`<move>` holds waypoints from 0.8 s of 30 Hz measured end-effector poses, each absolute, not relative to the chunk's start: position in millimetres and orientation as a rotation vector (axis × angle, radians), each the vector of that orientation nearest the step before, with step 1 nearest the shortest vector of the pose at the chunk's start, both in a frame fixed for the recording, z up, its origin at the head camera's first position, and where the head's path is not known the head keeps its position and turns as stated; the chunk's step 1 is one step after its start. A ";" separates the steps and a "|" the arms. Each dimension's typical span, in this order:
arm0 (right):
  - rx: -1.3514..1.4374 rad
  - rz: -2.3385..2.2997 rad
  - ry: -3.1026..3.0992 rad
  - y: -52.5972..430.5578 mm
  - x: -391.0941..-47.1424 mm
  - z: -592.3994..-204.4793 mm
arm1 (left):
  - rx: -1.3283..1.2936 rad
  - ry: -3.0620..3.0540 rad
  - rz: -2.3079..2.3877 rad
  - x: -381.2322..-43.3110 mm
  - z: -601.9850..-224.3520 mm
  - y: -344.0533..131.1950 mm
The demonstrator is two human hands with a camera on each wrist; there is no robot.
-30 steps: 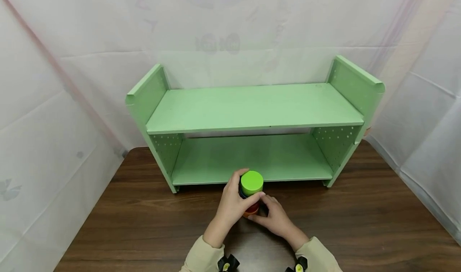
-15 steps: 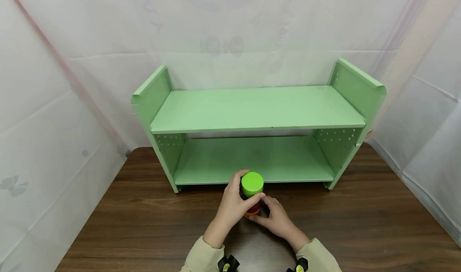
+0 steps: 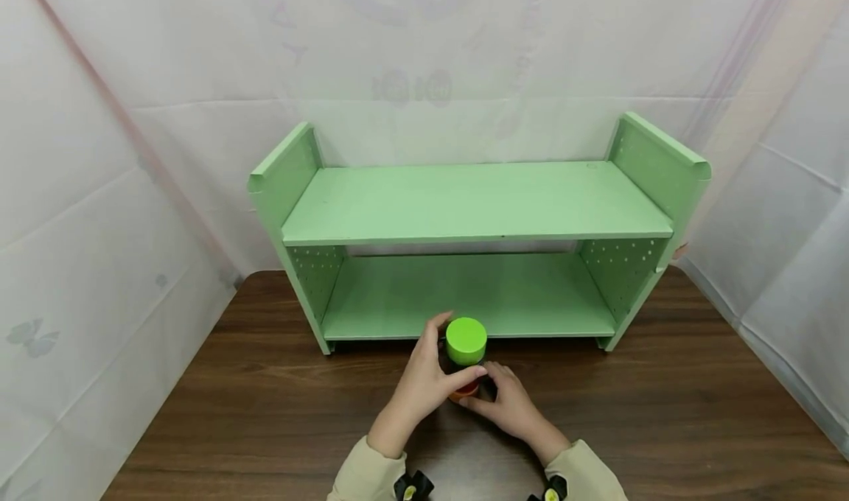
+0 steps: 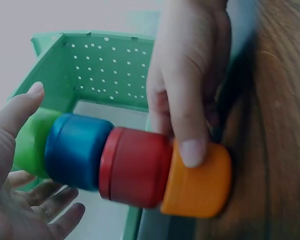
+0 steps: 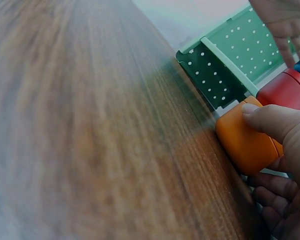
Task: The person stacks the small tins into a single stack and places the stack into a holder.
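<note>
Green-topped, the stack point(image 4: 137, 167) stands on the tabletop point(image 3: 265, 412) before the shelf point(image 3: 477, 202); the left hand point(image 3: 422, 384), fingers apart, flanks its top, the right hand point(image 3: 511, 407) pinches its orange block point(image 4: 205, 185). Steadying seems the step; next likely calls for gentle release.

I have an upright stack point(image 4: 121, 162) on the wooden table point(image 3: 265, 412): orange cylinder point(image 4: 202, 187) lowest, then red cylinder point(image 4: 138, 167), blue cylinder point(image 4: 79, 151), and bright green cylinder point(image 3: 466, 339) on top
</note>
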State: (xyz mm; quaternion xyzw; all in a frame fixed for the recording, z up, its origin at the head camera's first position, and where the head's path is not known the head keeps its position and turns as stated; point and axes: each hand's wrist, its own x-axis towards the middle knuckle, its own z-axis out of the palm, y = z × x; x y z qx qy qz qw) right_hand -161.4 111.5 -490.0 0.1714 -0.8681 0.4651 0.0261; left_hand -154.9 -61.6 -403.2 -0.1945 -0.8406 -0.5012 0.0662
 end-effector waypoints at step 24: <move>0.490 1.388 -2.698 108.6 -160.6 -486.7 | -0.603 -2.616 -1.495 -153.0 -438.9 -89.1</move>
